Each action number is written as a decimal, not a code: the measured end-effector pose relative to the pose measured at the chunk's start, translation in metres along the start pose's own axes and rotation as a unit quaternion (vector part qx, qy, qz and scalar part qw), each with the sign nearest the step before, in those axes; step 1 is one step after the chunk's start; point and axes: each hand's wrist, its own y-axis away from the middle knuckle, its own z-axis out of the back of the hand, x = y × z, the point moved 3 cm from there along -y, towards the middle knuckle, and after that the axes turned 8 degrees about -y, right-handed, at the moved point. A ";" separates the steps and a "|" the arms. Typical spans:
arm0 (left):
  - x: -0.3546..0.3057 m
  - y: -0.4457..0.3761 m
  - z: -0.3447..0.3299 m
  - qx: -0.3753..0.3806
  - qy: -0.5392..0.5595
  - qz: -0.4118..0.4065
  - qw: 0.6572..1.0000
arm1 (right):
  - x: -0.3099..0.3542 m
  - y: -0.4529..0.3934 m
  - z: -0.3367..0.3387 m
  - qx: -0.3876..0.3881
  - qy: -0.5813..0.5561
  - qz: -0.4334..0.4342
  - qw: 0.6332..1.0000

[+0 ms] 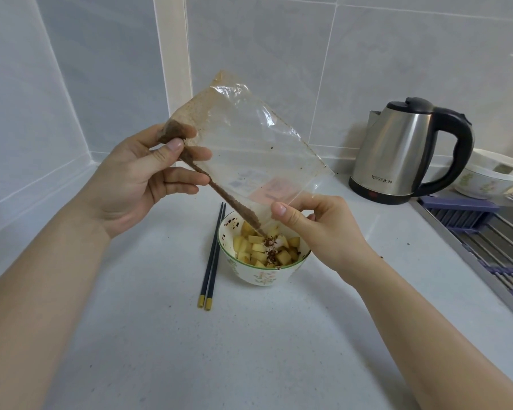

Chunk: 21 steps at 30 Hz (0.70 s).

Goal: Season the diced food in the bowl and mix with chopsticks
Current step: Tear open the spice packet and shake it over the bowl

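Note:
A clear plastic seasoning bag (249,143) is tilted above a small flowered bowl (261,275) of yellow diced food (258,247). Brown powder lies along the bag's lower edge and runs down to its corner over the bowl. My left hand (148,176) pinches the bag's upper left corner, thumb on top. My right hand (320,226) pinches the lower corner just above the bowl's right side. Dark flakes and white grains sit on the dice. Two dark chopsticks (213,258) with yellow ends lie on the counter, touching the bowl's left side.
A steel electric kettle (406,149) stands at the back right. Beyond it are white floral bowls (492,176). A sink with a purple drain rack (486,229) runs along the right edge. Tiled walls close the back and left of the white counter (249,350).

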 end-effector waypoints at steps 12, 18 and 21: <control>0.005 -0.003 0.004 0.004 -0.002 0.002 1.000 | -0.002 -0.004 0.002 -0.014 0.000 0.031 0.999; 0.030 -0.011 0.010 -0.022 -0.042 0.085 0.995 | 0.015 -0.023 0.007 -0.077 0.007 0.079 0.994; 0.054 -0.013 0.012 -0.018 -0.135 0.168 0.976 | 0.033 -0.046 0.004 -0.083 0.054 0.084 0.991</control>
